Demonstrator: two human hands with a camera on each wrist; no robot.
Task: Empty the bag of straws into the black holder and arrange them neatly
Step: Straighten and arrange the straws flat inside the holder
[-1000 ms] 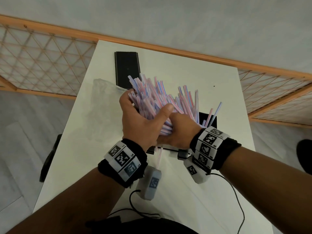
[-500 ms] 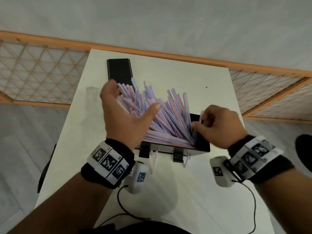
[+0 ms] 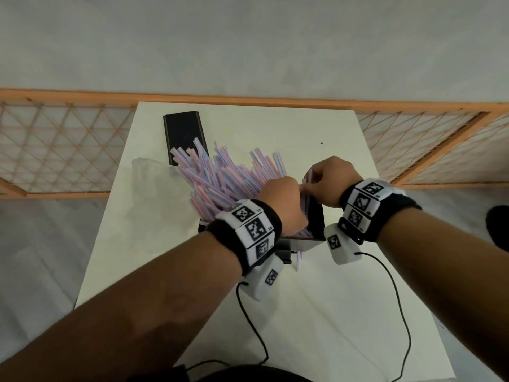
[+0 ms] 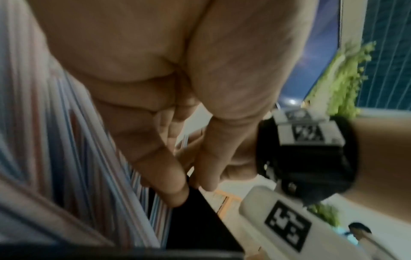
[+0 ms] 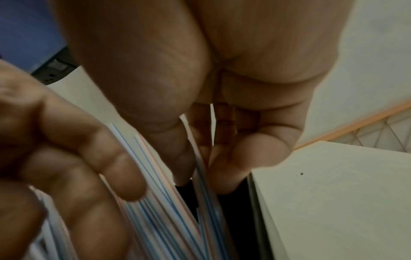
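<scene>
A black holder [image 3: 315, 219] stands mid-table with a big bunch of pink-and-blue striped straws [image 3: 225, 180] fanning out of it toward the far left. My left hand [image 3: 286, 197] is at the holder's right end; in the left wrist view its fingers [image 4: 164, 183] reach down beside the straws [image 4: 73, 167] to the holder's wall [image 4: 195, 219] and grip nothing. My right hand [image 3: 316, 183] is right beside it and pinches a few straws [image 5: 198, 154] between thumb and fingers, upright over the holder's right end.
An empty clear bag [image 3: 148, 186] lies left of the holder. A flat black piece [image 3: 183, 133] lies at the back behind the straws. One or two loose straws [image 3: 298, 257] lie on the white table [image 3: 358, 312] below the holder, near the wrist cables [image 3: 249, 321].
My left hand let go of the bunch's left side and crossed to the holder's right end. The right hand stayed there with its few straws, and the bunch fanned out leftward.
</scene>
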